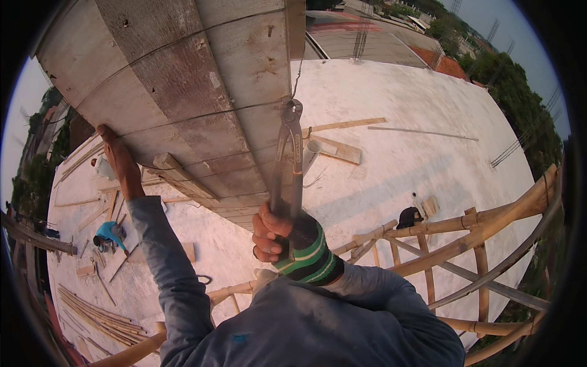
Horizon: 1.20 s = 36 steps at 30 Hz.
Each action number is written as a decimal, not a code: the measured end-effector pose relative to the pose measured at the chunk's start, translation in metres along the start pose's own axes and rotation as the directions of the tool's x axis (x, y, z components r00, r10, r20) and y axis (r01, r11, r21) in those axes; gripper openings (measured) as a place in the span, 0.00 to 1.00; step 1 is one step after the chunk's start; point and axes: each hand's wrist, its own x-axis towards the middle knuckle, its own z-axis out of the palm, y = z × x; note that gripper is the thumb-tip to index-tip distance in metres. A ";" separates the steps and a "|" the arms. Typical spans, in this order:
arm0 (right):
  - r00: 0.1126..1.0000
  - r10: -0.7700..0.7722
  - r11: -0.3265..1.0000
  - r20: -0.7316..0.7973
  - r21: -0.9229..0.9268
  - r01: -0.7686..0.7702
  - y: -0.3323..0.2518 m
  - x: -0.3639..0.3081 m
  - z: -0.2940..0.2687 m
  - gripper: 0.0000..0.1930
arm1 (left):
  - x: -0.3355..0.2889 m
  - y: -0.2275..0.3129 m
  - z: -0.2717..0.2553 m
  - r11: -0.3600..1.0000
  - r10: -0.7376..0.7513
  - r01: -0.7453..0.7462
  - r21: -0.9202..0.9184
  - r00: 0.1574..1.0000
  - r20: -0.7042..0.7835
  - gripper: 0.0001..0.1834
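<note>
One board-clad column formwork (pixel 177 92) rises ahead, with at least two tie wires (pixel 244 108) running across its face. At its right edge is the one pair of end-cutting pincers (pixel 296 159), head up, jaws meeting a single twisted wire (pixel 298 79) that hangs along that edge. The right hand (pixel 272 227), in one green-and-black striped knitted fingerless glove (pixel 312 254), is clenched around both handles. The left hand (pixel 120 158) touches the formwork's left edge; whether its fingers grasp behind the boards cannot be told. Right of the formwork lie two planks, one long (pixel 345 125) and one short and wide (pixel 336 150), plus one thin bar (pixel 428 133). Left of the formwork are two people, one in a blue top (pixel 109 233), one in a pale top (pixel 105 168); nearer, below them, lies a bundle of poles (pixel 101 313), too many to count.
</note>
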 end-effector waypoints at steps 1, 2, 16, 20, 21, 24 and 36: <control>1.000 0.020 1.000 0.003 -0.018 -0.020 -0.007 -0.006 -0.003 0.10 | -0.002 0.002 -0.001 0.997 -0.031 0.030 -0.073 1.000 -0.001 0.51; 0.998 0.058 0.996 0.014 -0.067 -0.057 -0.016 -0.013 -0.006 0.14 | -0.009 0.004 -0.001 0.991 0.035 -0.040 -0.130 0.998 -0.043 0.46; 0.887 0.324 0.929 0.329 0.069 -0.364 -0.087 -0.040 -0.035 0.13 | -0.270 0.118 0.145 0.304 -0.081 0.910 -0.283 0.321 0.944 0.35; 0.963 0.211 0.682 -0.165 -0.682 -0.266 -0.138 -0.069 -0.014 0.17 | -0.279 0.134 0.165 0.271 -0.158 0.902 -0.336 0.386 0.909 0.21; 0.958 0.054 0.447 -0.282 -0.851 -0.276 -0.144 -0.074 -0.012 0.18 | -0.285 0.136 0.169 0.264 -0.231 0.906 -0.330 0.392 0.890 0.20; 0.902 -0.432 -0.107 -0.021 -0.991 -0.074 -0.147 -0.082 -0.011 0.16 | -0.300 0.140 0.194 0.363 -0.285 0.798 -0.481 0.587 0.758 0.16; 0.869 0.294 0.599 -0.399 -0.631 -0.493 -0.221 -0.057 -0.017 0.12 | -0.307 0.103 0.202 0.588 -0.171 0.631 -0.506 0.709 0.684 0.34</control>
